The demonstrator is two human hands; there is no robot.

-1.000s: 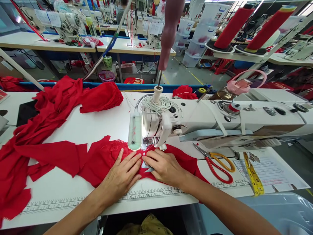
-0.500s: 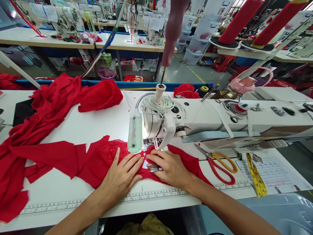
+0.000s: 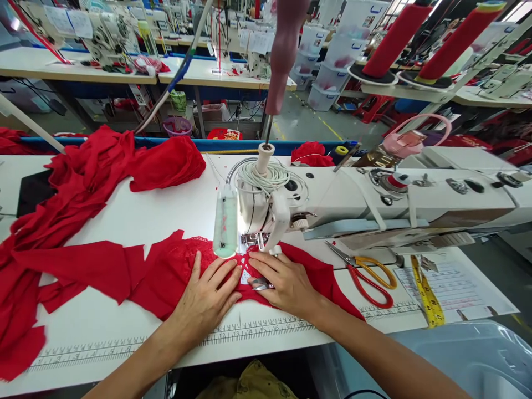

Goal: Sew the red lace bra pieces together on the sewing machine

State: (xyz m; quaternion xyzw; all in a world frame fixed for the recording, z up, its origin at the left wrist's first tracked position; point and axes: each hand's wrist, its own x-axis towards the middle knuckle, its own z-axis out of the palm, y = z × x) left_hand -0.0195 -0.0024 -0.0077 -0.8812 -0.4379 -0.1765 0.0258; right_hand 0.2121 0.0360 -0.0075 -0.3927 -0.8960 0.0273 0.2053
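Note:
My left hand (image 3: 210, 291) lies flat on the red lace fabric (image 3: 166, 271), fingers stretched toward the sewing machine's presser foot (image 3: 261, 239). Close to its right, my right hand (image 3: 285, 280) presses the same fabric with its fingertips. Small metal thread snips (image 3: 261, 284) stick out from under its palm, held in the curled fingers; their rear part is hidden. Between the hands, a gap in the lace bares the machine plate (image 3: 245, 277). A lit pale-green lamp (image 3: 225, 224) hangs just left of the needle area.
Scissors (image 3: 366, 271) with red and orange handles lie right of the fabric, near a yellow tape measure (image 3: 426, 293) and a written sheet (image 3: 461, 293). More red fabric (image 3: 83, 188) heaps at left. A ruler strip (image 3: 124, 343) runs along the table's front. A pink-lidded bottle (image 3: 401, 145) stands behind the machine.
The whole view has shifted slightly to the left. Both hands keep nearly the same place on the fabric, and the snips remain in the right hand.

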